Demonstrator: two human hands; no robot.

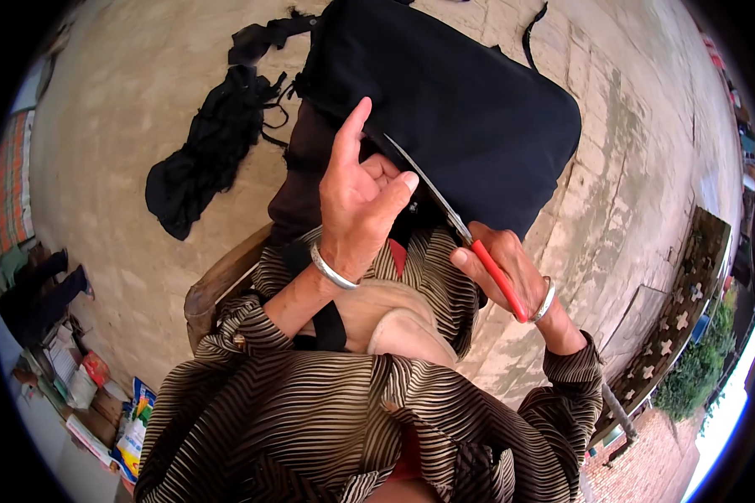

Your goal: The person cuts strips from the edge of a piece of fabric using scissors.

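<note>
My right hand (512, 268) is wrapped around a pair of scissors (499, 281) with red handles. Their long metal blades point up and to the left, lying over the edge of a large black cloth (453, 101) spread across my lap. Close to the blade tips is my left hand (361, 197), palm turned up. Its index finger and thumb are stretched apart while the other fingers curl in, and I see nothing held in it. Dark shadow hides the cloth's near edge between the hands.
Crumpled black fabric (210, 151) lies on the concrete ground (143, 277) to the left, with loose strips near it. A wooden chair arm (226, 277) is beside me. Another person's legs (46, 285) and piled packages (134, 432) are at far left; a perforated low wall (675, 323) curves along the right.
</note>
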